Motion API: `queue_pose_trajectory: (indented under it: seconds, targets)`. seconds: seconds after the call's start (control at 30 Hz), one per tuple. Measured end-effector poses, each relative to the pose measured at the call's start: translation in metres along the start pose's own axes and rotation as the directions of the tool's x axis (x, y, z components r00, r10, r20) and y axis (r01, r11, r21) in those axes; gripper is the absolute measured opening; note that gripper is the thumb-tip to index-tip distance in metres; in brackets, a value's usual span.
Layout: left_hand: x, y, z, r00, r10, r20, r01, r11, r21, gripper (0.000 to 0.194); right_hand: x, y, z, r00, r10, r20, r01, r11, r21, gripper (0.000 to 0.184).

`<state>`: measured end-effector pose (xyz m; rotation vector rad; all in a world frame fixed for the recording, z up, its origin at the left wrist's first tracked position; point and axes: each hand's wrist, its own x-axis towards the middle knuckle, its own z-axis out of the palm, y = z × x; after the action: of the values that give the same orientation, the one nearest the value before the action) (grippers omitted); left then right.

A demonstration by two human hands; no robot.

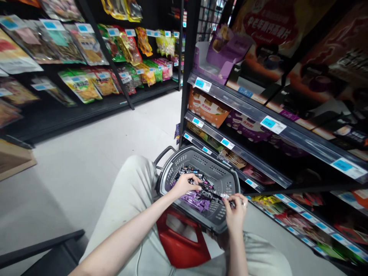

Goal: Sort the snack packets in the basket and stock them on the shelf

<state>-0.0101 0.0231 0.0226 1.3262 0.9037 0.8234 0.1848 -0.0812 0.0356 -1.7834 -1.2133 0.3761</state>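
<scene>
A grey shopping basket (201, 153) stands between my knees with many slim packets in it. Black stick sachets (198, 174) make up most of the pile, and purple wrapped ones (198, 203) lie along its near side. Over the basket, my left hand (185, 184) pinches the left end of a slim black sachet (212, 193). At the right rim, my right hand (236, 209), with a ring on one finger, is closed on the sachet's other end, which looks pale. The sachet stretches between both hands; fingers hide its ends.
Close on my right rises a shelf unit (244, 103) with boxed and bagged goods and price tags. Hanging snack bags fill a black rack (86, 105) across the pale floor (115, 142). A red handle (184, 245) sits below the basket; a cardboard box (14, 159) is at far left.
</scene>
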Motion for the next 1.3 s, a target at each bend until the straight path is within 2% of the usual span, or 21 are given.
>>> queue_pose_trajectory:
  seconds: [0.07,0.13,0.23,0.33,0.43,0.53,0.6,0.73,0.8,0.87,0.97,1.07,1.13,1.2,1.23,1.27,1.3]
  targets:
    - [0.0,0.002,0.0,1.0,0.029,-0.011,-0.029,1.0,0.003,0.017,0.0,0.007,0.003,0.984,0.169,0.047,-0.175,0.966,0.188,0.018]
    - [0.0,0.003,-0.001,0.999,0.033,-0.002,-0.033,0.999,-0.003,0.015,-0.001,0.012,0.007,0.947,0.281,0.156,-0.32,0.874,0.366,0.023]
    - [0.001,0.002,-0.003,0.999,0.021,0.024,-0.02,0.999,-0.025,0.014,-0.003,0.018,0.012,0.919,0.34,0.198,-0.393,0.799,0.455,0.024]
    - [0.003,-0.002,-0.003,1.0,0.008,0.03,-0.007,0.999,-0.045,0.015,-0.003,0.018,0.015,0.938,0.326,0.12,-0.346,0.851,0.395,0.021]
    - [0.003,-0.008,0.0,0.995,-0.092,-0.026,0.086,0.981,-0.172,0.023,-0.005,0.013,0.015,0.969,0.248,0.01,-0.24,0.929,0.28,0.02]
    - [0.003,-0.012,0.003,0.975,-0.221,-0.032,0.195,0.911,-0.364,0.039,-0.007,0.006,0.014,0.982,0.191,0.005,-0.187,0.957,0.223,0.019]
    - [0.002,-0.013,0.004,0.969,-0.248,-0.02,0.215,0.878,-0.428,0.043,-0.009,0.004,0.012,0.986,0.162,0.028,-0.164,0.965,0.205,0.019]
    - [0.004,-0.013,0.003,0.972,-0.231,-0.03,0.197,0.881,-0.43,0.042,-0.009,0.005,0.014,0.988,0.142,0.056,-0.15,0.973,0.177,0.017]
    - [0.004,-0.012,0.003,0.98,-0.195,-0.045,0.162,0.903,-0.397,0.041,-0.008,0.005,0.017,0.985,0.173,0.006,-0.171,0.966,0.192,0.017]
    - [0.003,-0.011,0.004,0.986,-0.152,-0.06,0.122,0.928,-0.353,0.041,-0.007,0.004,0.021,0.975,0.216,-0.057,-0.192,0.94,0.282,0.021]
    - [0.001,-0.009,0.006,0.99,-0.119,-0.074,0.09,0.946,-0.31,0.042,-0.006,0.003,0.025,0.959,0.271,-0.089,-0.207,0.876,0.435,0.035]
    - [0.0,-0.01,0.009,0.99,-0.123,-0.065,0.098,0.949,-0.299,0.04,-0.005,0.007,0.024,0.95,0.289,-0.121,-0.214,0.88,0.424,0.036]
    - [0.0,-0.014,0.011,0.99,-0.141,-0.001,0.135,0.95,-0.28,0.04,-0.003,0.013,0.019,0.938,0.308,-0.158,-0.23,0.895,0.382,0.034]
    - [-0.001,-0.017,0.011,0.973,-0.185,0.137,0.213,0.951,-0.223,0.041,-0.001,0.02,0.012,0.927,0.341,-0.153,-0.274,0.899,0.343,0.031]
    - [-0.003,-0.019,0.012,0.946,-0.223,0.233,0.267,0.948,-0.176,0.041,0.0,0.024,0.008,0.924,0.357,-0.139,-0.299,0.899,0.32,0.029]
    - [-0.006,-0.02,0.012,0.901,-0.268,0.34,0.325,0.938,-0.123,0.04,0.001,0.028,0.004,0.923,0.367,-0.118,-0.32,0.901,0.293,0.028]
    - [-0.009,-0.02,0.013,0.837,-0.313,0.449,0.382,0.922,-0.07,0.037,0.002,0.031,0.001,0.924,0.37,-0.094,-0.335,0.905,0.264,0.028]
